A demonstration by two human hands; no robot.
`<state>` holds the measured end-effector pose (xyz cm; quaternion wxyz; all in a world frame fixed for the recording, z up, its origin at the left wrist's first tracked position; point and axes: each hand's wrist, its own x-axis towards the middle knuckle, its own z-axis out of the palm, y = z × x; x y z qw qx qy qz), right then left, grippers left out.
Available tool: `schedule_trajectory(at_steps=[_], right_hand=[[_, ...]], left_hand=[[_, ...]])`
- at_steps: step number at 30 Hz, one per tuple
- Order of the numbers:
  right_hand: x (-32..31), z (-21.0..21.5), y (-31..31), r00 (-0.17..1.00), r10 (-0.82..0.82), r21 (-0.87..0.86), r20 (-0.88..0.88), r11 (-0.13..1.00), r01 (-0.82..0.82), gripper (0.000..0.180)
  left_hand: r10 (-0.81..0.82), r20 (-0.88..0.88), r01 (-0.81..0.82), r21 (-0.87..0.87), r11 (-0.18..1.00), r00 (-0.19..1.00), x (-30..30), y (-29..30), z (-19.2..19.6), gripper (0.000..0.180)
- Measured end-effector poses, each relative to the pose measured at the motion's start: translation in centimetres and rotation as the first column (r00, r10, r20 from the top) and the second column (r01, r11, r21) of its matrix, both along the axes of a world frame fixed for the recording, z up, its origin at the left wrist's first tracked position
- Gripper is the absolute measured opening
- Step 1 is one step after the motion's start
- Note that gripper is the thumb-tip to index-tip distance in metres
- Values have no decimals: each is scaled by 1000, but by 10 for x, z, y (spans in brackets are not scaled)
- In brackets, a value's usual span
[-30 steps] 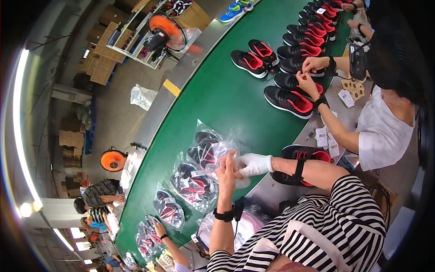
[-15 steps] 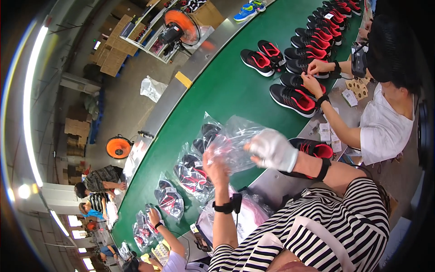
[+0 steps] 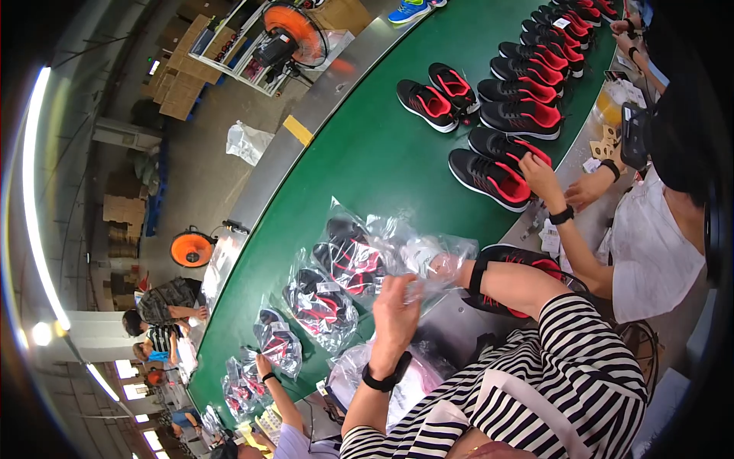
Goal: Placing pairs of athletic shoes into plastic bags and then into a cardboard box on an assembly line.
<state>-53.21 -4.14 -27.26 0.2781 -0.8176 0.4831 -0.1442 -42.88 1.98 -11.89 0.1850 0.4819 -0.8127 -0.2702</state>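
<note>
My left hand (image 3: 396,307) pinches the near edge of a clear plastic bag (image 3: 457,252) above the green belt. My right hand (image 3: 423,255), in a white glove, reaches into that bag up to the wrist; film and glare hide how its fingers lie. Just left of the bag, a pair of black and red sneakers (image 3: 350,256) lies wrapped in clear plastic. Under my right forearm stands an unwrapped pair of black and red sneakers (image 3: 501,298), partly covered by the arm. A pile of plastic bags (image 3: 417,382) sits by my left wrist.
More bagged sneakers (image 3: 319,306) lie on the green belt (image 3: 329,168) to the left. Unwrapped sneakers (image 3: 527,115) line its far right. A co-worker's hand (image 3: 541,182) touches one sneaker there. Another person's hand (image 3: 264,366) is at lower left. An orange fan (image 3: 294,38) stands beyond the metal edge.
My gloved right hand has moved left and down, into the bag. My left hand has shifted right and lower with the bag's edge. The co-worker's hands have parted.
</note>
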Motion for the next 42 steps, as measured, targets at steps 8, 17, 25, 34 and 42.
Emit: schedule_trajectory(at_steps=[8, 17, 25, 34, 42], right_hand=[[-56, 128, -10, 981, 194, -209, 0, 959, -189, 16], [-277, 43, -176, 756, -537, -256, -375, 844, 472, 66], [-275, -22, -214, 766, -393, -219, -508, 919, 327, 38], [-283, 107, -136, 578, -426, 184, 696, 884, 430, 36], [-253, 62, 36, -75, -263, 270, 962, 957, 108, 59]], left_hand=[[436, -302, -500, -176, 848, 848, 8, -123, -14, 12], [487, -382, -476, 129, 870, 786, -40, -154, -8, 19], [447, -273, -456, 33, 889, 852, -30, -163, -21, 20], [606, -431, -388, 493, 779, 669, -46, -194, -1, 24], [549, -526, -293, 493, 819, 649, -22, -176, 25, 17]])
